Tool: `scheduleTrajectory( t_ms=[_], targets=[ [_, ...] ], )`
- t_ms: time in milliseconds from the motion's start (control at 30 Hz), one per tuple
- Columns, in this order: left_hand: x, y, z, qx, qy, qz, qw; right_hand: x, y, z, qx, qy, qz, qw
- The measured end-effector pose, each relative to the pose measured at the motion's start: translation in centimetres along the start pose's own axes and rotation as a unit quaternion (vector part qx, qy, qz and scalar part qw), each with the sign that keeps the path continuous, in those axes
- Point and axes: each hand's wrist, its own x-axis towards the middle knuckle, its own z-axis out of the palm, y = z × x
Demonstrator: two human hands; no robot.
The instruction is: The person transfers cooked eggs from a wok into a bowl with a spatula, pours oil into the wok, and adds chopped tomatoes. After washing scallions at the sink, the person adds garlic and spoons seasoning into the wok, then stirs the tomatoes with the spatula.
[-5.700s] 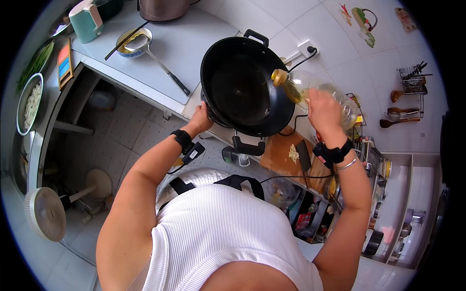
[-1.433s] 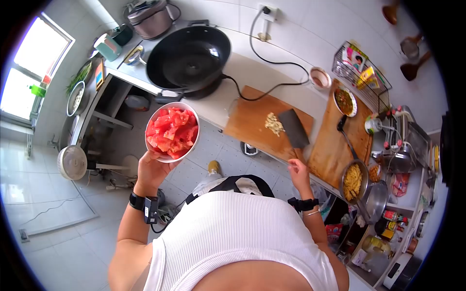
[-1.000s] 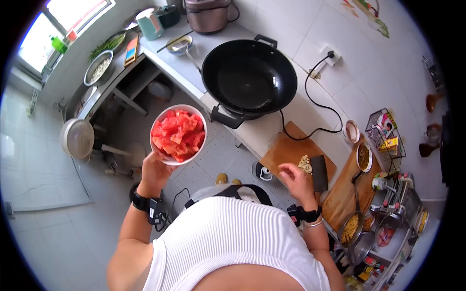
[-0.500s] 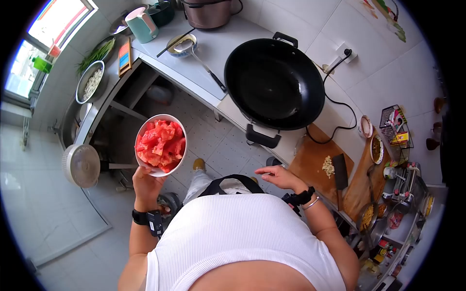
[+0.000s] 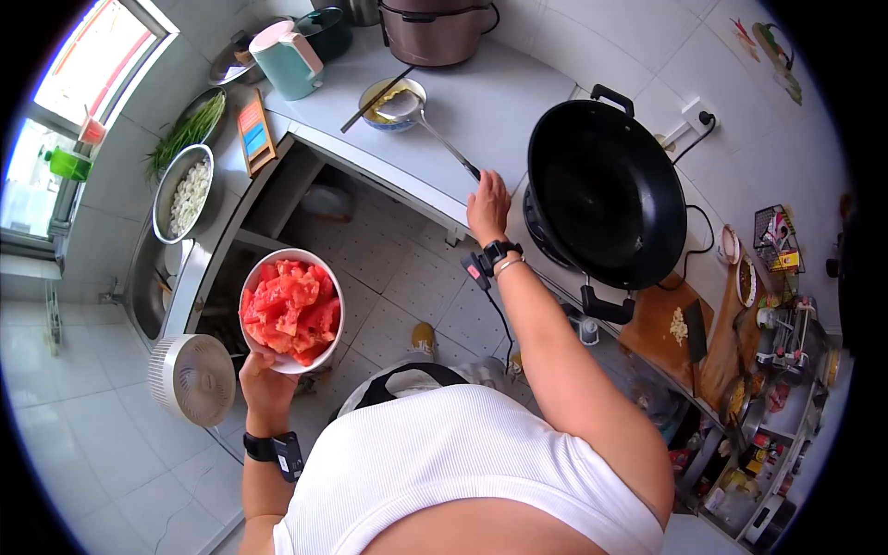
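Note:
My left hand (image 5: 266, 384) is closed on the near rim and side of a white bowl (image 5: 337, 324) heaped with cut red tomato (image 5: 289, 310). My right hand (image 5: 488, 208) has its fingers wrapped round the black handle end of a metal ladle (image 5: 446, 143). The ladle's head rests in a patterned bowl (image 5: 393, 123) that holds something yellow, with dark chopsticks (image 5: 375, 100) lying across the rim. Right of my right hand, a large black wok (image 5: 601, 190) sits on its burner; a dark film shines inside it.
Behind stand a rice cooker (image 5: 435, 32) and a green kettle (image 5: 285, 63). A metal bowl of white pieces (image 5: 190, 194) is at the left, above a fan (image 5: 192, 379). On the right, a cleaver (image 5: 696, 335) lies on a cutting board (image 5: 652, 324) beside chopped garlic.
The oil bottle seen earlier in my right hand is gone, and the tomato bowl is in my left. Most recently, my right hand has reached forward and closed on the ladle's handle.

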Motion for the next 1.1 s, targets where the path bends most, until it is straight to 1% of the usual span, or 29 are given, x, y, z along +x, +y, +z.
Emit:
scheduleTrajectory(
  t_ms=[33,67,100,133,167,200,267,333,400,433,467,500,533,600,633,667,733,800,867,933,1000,1067,1100],
  targets=[
    [-0.1,0.2,-0.2,-0.005,0.007,0.002,1.0,1.0,0.0,1.1,-0.018,0.006,0.024,1.0],
    [-0.2,0.4,-0.4,-0.01,0.014,0.005,1.0,1.9,0.2,1.9,-0.029,0.015,0.019,0.999],
    [-0.2,0.6,-0.9,-0.019,0.014,0.002,1.0,2.4,0.0,2.1,-0.042,-0.015,0.038,0.998],
    [-0.1,0.9,-1.2,-0.03,-0.007,-0.006,1.0,2.9,-0.2,2.1,-0.056,-0.046,0.057,0.996],
    [-0.4,0.3,-2.3,-0.036,0.006,0.008,0.999,2.8,0.0,2.0,-0.083,-0.022,0.024,0.996],
    [-0.4,0.5,-1.7,-0.036,0.032,0.012,0.999,2.9,0.4,2.5,-0.082,-0.026,0.023,0.996],
    [-0.1,1.0,-2.3,-0.023,0.035,0.004,0.999,2.8,1.2,3.3,-0.04,-0.014,-0.012,0.999],
    [0.3,1.1,-2.6,-0.012,0.035,-0.007,0.999,1.8,0.0,2.0,-0.045,-0.014,0.005,0.999],
    [0.7,0.6,-3.0,-0.025,0.025,-0.011,0.999,1.0,-0.7,1.3,0.021,-0.011,0.029,0.999],
    [1.1,0.7,-2.6,-0.024,0.022,-0.016,0.999,0.8,-1.0,1.2,0.071,0.025,0.016,0.997],
    [1.6,0.7,-2.6,-0.025,0.02,-0.021,0.999,0.8,-1.5,1.1,0.067,0.025,0.018,0.997],
    [2.2,0.6,-2.6,-0.027,0.011,-0.026,0.999,0.8,-2.0,1.0,0.178,-0.02,0.039,0.983],
    [2.9,0.4,-2.7,-0.027,-0.002,-0.033,0.999,0.6,-2.7,0.3,0.284,-0.061,0.061,0.955],
    [4.2,0.2,-2.7,-0.02,-0.022,-0.069,0.997,-0.3,-4.3,-2.5,0.414,-0.156,0.109,0.89],
    [5.0,0.1,-2.3,-0.016,-0.04,-0.072,0.996,-1.0,-6.6,-6.5,0.526,-0.189,0.169,0.812],
    [5.7,-0.1,-1.8,-0.013,-0.058,-0.072,0.996,-1.6,-7.5,-9.3,0.571,-0.208,0.195,0.77],
    [7.2,-0.6,-0.1,-0.003,-0.072,-0.092,0.993,-3.1,-7.7,-14.5,0.575,-0.225,0.203,0.76],
    [8.9,-1.3,1.9,0.012,-0.112,-0.109,0.988,-5.1,-6.7,-19.4,0.551,-0.213,0.202,0.781],
    [10.9,-2.3,3.3,0.042,-0.141,-0.169,0.975,-7.3,-5.3,-23.7,0.519,-0.172,0.204,0.812],
    [13.3,-3.9,4.9,0.069,-0.183,-0.195,0.961,-9.5,-3.9,-27.5,0.483,-0.13,0.228,0.836],
    [16.2,-6.3,5.9,0.072,-0.178,-0.213,0.958,-11.5,-2.4,-30.2,0.43,-0.072,0.262,0.861],
    [19.5,-9.0,6.6,0.072,-0.195,-0.213,0.955,-13.4,-1.0,-32.4,0.352,-0.026,0.288,0.89],
    [21.1,-10.5,6.9,0.073,-0.206,-0.209,0.953,-14.5,0.2,-32.5,0.316,0.016,0.271,0.909]
  ],
)
